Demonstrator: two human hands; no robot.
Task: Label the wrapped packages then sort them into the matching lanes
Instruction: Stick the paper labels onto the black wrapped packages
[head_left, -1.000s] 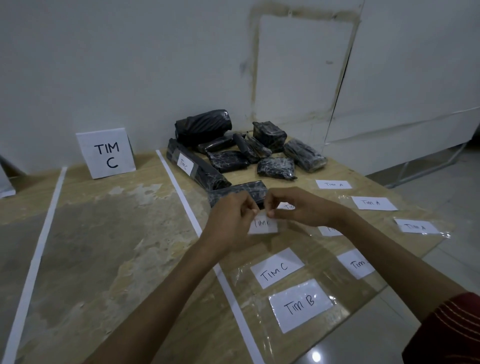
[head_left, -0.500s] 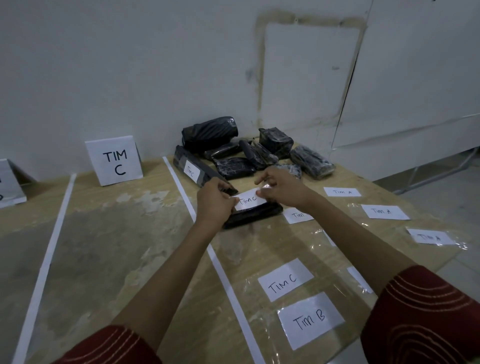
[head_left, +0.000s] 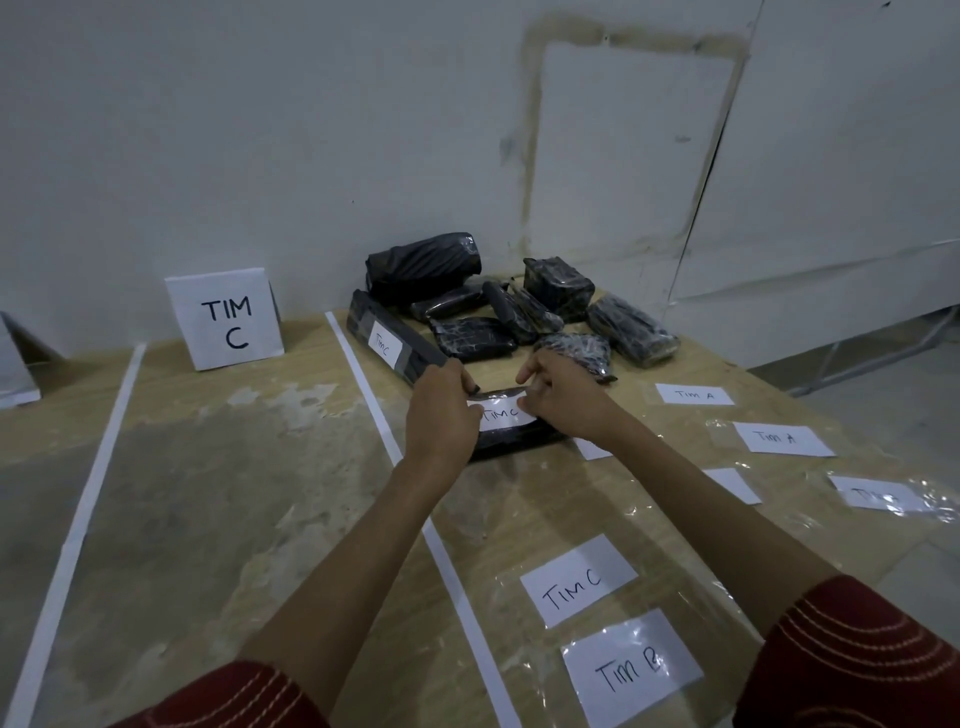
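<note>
On the worn wooden table (head_left: 234, 467) beneath a white wall (head_left: 260, 130), I had lowered the white paper "TIM C" label (head_left: 503, 414) from mid-air onto the long black wrapped package (head_left: 524, 442) beside the white tape line (head_left: 371, 395); left hand (head_left: 441, 413) gripped its end, right hand (head_left: 569, 402) pinched the label. Sorting looked next.

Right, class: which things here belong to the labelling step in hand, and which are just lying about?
In hand: left hand, right hand, TIM C label, black package under it.
Lying about: TIM B label, TIM A label, package pile.
</note>
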